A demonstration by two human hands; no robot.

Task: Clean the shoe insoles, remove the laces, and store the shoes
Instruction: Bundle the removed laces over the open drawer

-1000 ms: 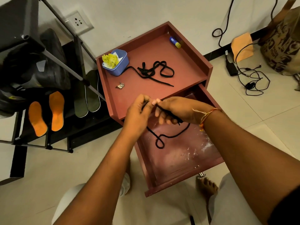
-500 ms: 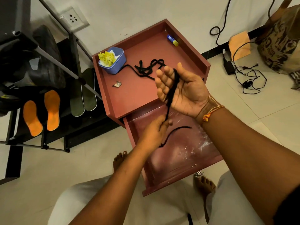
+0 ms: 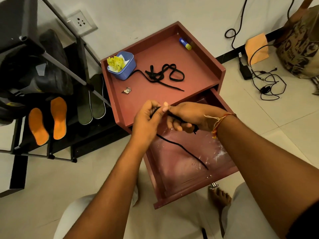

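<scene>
- A red-brown cabinet (image 3: 196,61) stands against the wall, its drawer (image 3: 179,171) pulled open.
- On the worktop's back left, a blue tub (image 3: 127,70) holds a yellow cloth (image 3: 115,62).
- A blue glue stick (image 3: 184,43) with a yellow cap lies by the back rim.
- Small keys (image 3: 126,90) lie near the left rim.
- A wall socket (image 3: 81,23) is at upper left.
- On the floor to the right: tangled black cables (image 3: 269,83), a black adapter (image 3: 245,71), an orange cloth (image 3: 257,49) and a patterned bag (image 3: 300,47).

Scuffed glossy drawer (image 3: 186,163), matt lace (image 3: 183,149)
</scene>
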